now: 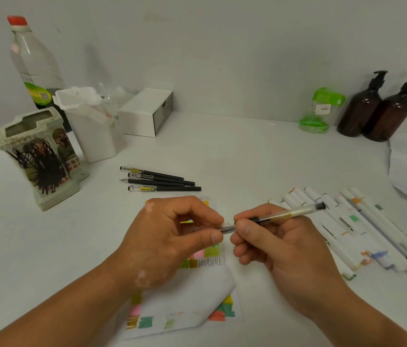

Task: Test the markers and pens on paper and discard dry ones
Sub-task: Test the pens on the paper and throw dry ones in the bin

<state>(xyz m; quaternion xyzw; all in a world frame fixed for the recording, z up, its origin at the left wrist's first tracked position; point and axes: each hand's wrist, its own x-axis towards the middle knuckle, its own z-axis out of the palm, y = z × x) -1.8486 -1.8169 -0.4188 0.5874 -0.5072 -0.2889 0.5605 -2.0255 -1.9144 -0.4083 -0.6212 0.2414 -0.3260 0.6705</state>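
On the near middle of the counter (247, 156) lies the paper (190, 294). Above it the left hand (165, 236) and right hand (280, 244) meet, holding a pen (285, 214) between them. Just behind the paper lie four pens (162, 180) side by side; to its right, a heap of markers (347, 226). At the far left stands a holder (39, 159), with a tub (90, 126) and a bottle (32, 61) behind it and a box (145, 111) right of the tub. Far right, by the wall, stand two pump bottles (362, 108), a jar (322, 108) just left of them.

Glossy see-through plastic is seen on the slim clear-barrelled pen (282, 214), matt black at the grip tbh. The white swatch-covered paper sheet (192, 291) is seen as matt, same as the smooth white table (247, 151). The two brown pump bottles (357, 113) are finished shiny.
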